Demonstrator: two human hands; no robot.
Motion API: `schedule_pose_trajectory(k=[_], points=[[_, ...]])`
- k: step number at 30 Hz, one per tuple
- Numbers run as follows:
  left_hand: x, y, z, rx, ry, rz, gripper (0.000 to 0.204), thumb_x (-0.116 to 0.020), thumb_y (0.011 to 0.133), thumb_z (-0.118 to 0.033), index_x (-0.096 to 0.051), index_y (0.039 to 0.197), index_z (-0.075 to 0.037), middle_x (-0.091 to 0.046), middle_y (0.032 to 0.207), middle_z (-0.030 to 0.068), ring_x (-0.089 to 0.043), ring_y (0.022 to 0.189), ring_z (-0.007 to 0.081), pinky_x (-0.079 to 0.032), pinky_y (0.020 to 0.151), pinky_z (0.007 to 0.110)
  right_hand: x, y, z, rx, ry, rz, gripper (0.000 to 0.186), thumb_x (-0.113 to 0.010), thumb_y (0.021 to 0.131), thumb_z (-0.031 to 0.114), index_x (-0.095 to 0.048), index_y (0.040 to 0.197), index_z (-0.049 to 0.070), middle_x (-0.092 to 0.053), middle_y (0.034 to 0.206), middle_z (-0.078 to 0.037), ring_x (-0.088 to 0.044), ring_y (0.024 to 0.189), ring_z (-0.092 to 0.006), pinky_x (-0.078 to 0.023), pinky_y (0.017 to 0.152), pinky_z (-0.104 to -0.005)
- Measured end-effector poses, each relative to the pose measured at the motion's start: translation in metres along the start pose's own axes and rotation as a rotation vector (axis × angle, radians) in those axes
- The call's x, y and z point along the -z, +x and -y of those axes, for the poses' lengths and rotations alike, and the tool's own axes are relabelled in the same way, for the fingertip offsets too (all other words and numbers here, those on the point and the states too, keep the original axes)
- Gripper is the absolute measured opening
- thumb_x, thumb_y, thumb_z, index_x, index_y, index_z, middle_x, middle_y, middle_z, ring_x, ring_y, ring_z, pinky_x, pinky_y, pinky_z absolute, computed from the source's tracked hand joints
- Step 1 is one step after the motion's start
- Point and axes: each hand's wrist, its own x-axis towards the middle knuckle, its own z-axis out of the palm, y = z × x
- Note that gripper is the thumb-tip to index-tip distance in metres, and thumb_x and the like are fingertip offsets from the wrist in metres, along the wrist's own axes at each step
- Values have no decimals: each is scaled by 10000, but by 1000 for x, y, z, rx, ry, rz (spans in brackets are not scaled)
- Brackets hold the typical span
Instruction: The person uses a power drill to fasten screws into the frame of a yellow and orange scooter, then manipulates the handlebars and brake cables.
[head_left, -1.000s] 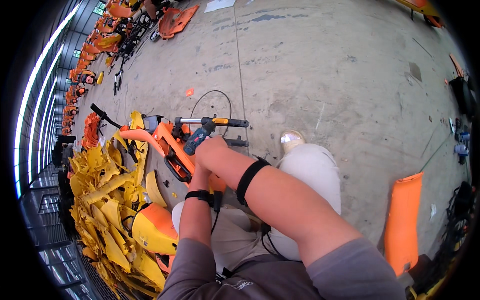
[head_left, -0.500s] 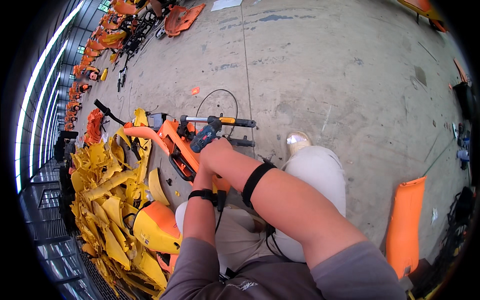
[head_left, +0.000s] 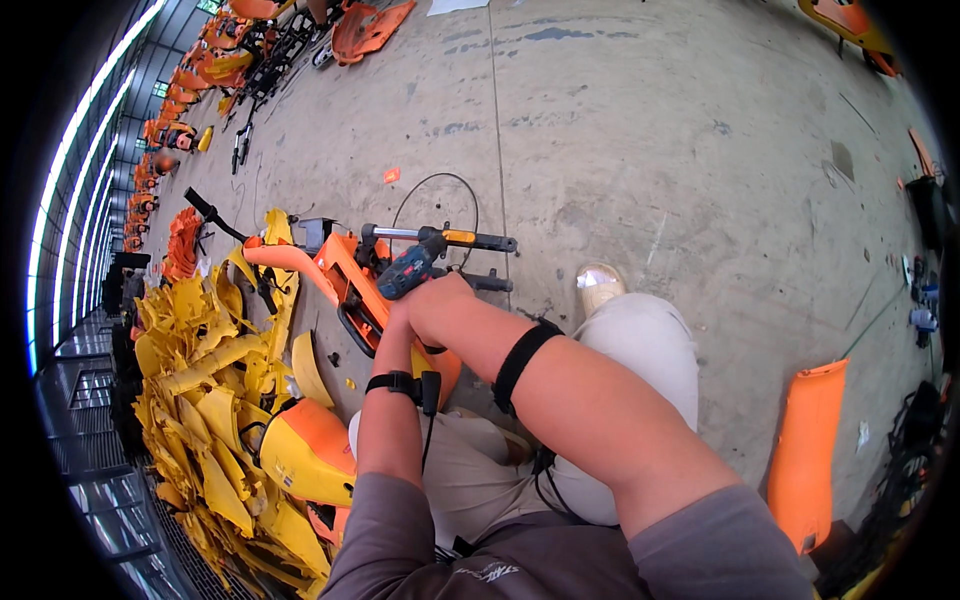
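Note:
My right hand is closed around the handle of a blue-and-black cordless drill, whose front points up toward a silver-and-black fork tube with a yellow sleeve on an orange scooter frame. My left hand is beside and beneath my right hand at the frame; its fingers are hidden behind my right hand and forearm. A curved orange piece with a black handlebar grip extends to the left. A thin black cable loops above the fork.
A heap of broken yellow plastic panels lies at my left, with a yellow-and-orange shell. An orange panel lies at my right. Rows of orange scooter bodies line the far left. My bent knee and shoe are right of the frame.
The view has shifted slightly, so the scene sits a little right of where it was. My hands and the drill stay at the frame, with only slight movement.

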Motion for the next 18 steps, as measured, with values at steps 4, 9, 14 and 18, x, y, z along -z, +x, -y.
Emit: schedule_pose_trajectory(k=[4, 9, 14, 18], points=[[3, 0, 2, 8, 3, 1, 429, -612, 894, -241, -517, 1275, -69, -576, 1247, 63, -550, 1151, 220, -434, 994, 377, -5, 4, 3, -19, 13, 2, 357, -702, 844, 265, -722, 1189, 178, -707, 1175, 7, -676, 1076, -186, -507, 803, -382], [7, -2, -2, 10, -1, 2, 422, -613, 892, -240, -520, 1267, -70, -579, 1238, 63, -554, 1142, 220, -437, 988, 376, -6, 2, 11, 40, -12, -11, 356, -693, 849, 244, -719, 1198, 177, -706, 1191, -16, -672, 1093, -211, -507, 810, -404], [10, -1, 1, 16, -7, 6, 416, -613, 891, -238, -524, 1260, -70, -582, 1230, 63, -557, 1132, 219, -440, 981, 375, -4, -3, 11, 15, 7, -6, 353, -701, 851, 245, -721, 1196, 177, -695, 1218, -27, -652, 1136, -222, -486, 851, -398], [10, -2, -2, 15, 1, 12, 410, -614, 889, -237, -527, 1254, -70, -584, 1223, 63, -560, 1125, 219, -442, 976, 375, 2, -6, 14, 20, -7, -1, 351, -698, 854, 245, -721, 1195, 167, -694, 1220, -32, -658, 1120, -226, -483, 842, -396]])
